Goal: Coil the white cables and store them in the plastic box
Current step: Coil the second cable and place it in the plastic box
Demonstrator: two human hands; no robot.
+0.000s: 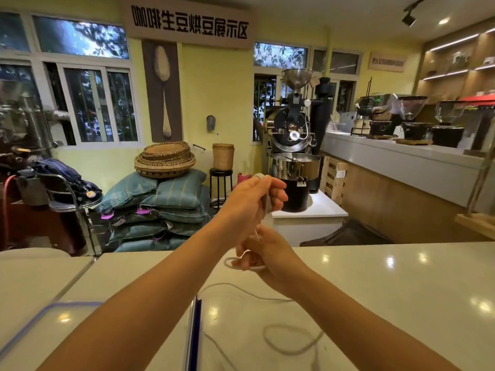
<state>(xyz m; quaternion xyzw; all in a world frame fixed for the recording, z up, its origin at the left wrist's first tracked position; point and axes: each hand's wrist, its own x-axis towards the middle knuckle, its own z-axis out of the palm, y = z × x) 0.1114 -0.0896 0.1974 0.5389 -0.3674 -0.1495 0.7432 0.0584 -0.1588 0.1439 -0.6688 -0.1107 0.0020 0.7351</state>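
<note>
While left hand (253, 195) and right hand (267, 254) pinch the white cable (235, 287), an arm (150, 303) half-hides the plastic box (53, 306).

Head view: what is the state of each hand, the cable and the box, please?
Left hand: raised, grips the cable.
Right hand: lower, holds small loops of cable.
Cable: partly coiled; the rest lies loose on the counter.
Box: on the counter, partly hidden by the left arm; no cable seen in it.
</note>
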